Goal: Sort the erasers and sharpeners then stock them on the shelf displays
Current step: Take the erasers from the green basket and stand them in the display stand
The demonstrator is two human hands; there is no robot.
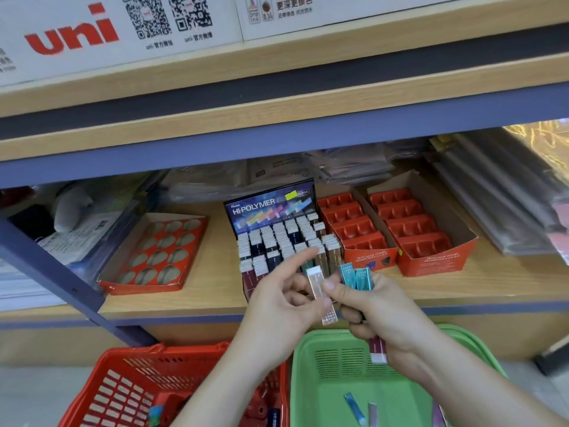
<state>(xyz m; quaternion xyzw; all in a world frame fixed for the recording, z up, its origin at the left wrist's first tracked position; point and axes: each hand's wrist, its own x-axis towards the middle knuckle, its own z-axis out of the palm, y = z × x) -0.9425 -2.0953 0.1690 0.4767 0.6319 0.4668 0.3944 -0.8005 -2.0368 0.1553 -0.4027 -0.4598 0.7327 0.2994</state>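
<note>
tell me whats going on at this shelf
A person is stocking erasers. The left hand and right hand both pinch a pale silver eraser stick; the right hand also holds two teal eraser sticks and a maroon eraser. The black Hi-Polymer display box behind is mostly full; a green plastic basket below holds a few more.

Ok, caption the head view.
Left hand and right hand share a silver eraser; right grips teal erasers, before Hi-Polymer display.

Wooden shelf [200, 291], black eraser box [271, 208] at mid front edge. Holed red tray [154, 251] toward the left end, two red boxes [421, 232] touching toward the right. Wrapped packs [492, 195] along the back edge.
</note>
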